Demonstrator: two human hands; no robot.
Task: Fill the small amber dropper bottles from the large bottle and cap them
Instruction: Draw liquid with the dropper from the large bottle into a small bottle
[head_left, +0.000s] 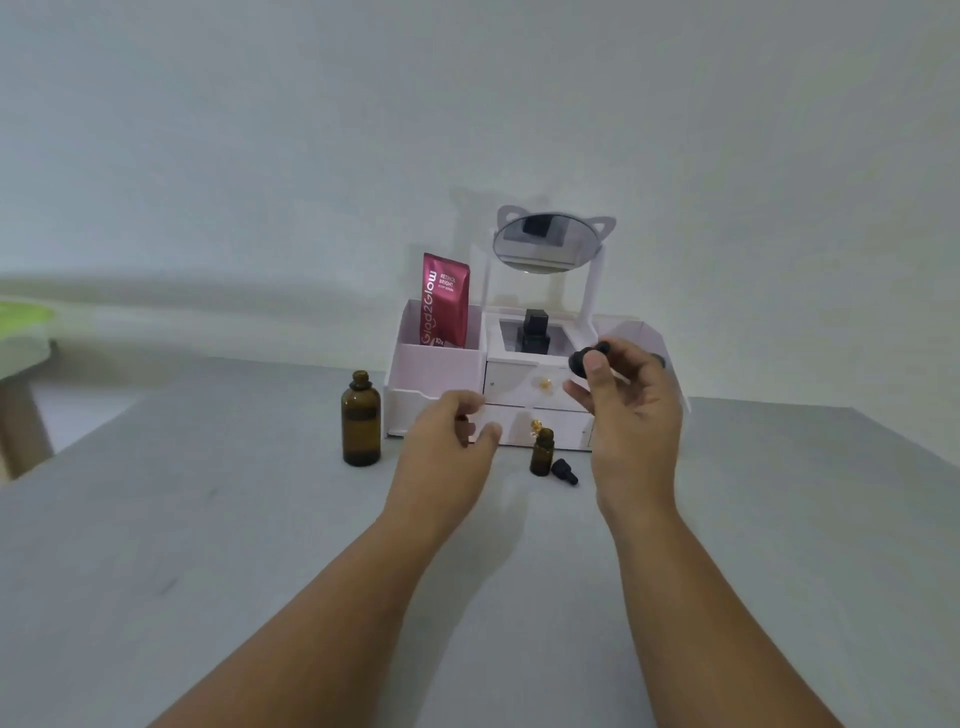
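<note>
**Right hand lifts a dropper cap over an open small bottle**

On my feed both bare forearms reach forward over a grey counter. The right hand is raised in front of a white organiser, pinching a black dropper cap between thumb and fingertips. The left hand hovers lower, just left of centre, with its fingers loosely curled; I can see nothing held in it.

Between the two hands, a small amber bottle stands upright and uncapped on the counter, just in front of the organiser's lower drawer. A second black dropper cap lies on its side just beside it, to the right. The large amber bottle stands upright to the left, also without a cap, near the organiser's left corner.

The organiser carries a round mirror with cat ears on top, a red sachet standing in its left compartment, and a dark bottle in the middle one.
</note>
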